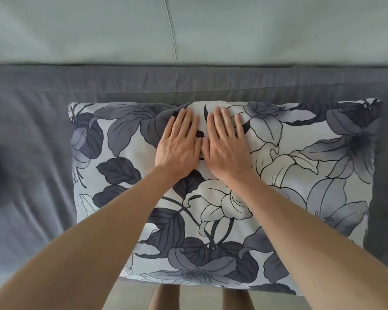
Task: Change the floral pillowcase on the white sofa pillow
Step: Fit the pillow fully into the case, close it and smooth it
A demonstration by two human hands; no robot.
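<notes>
Floral pillowcase [267, 175] fully on the pillow, lying flat and lengthwise on the grey seat cover [31, 153], near the front edge of the seat. No white of the pillow showing; far edge slightly bunched at mid-length. Left hand [179, 142] flat on the cloth near the far edge, fingers straight and together, gripping nothing. Right hand [226, 144] just beside it, likewise flat and extended, thumbs touching or nearly so. Both 2 hands pressing or smoothing, cannot tell which. Pale green backrest [99, 30] beyond, 1 seam down it. No second pillowcase in view. Judged stage: either not begun, with this case to come off, or fresh case on and smoothing left; cannot tell.
</notes>
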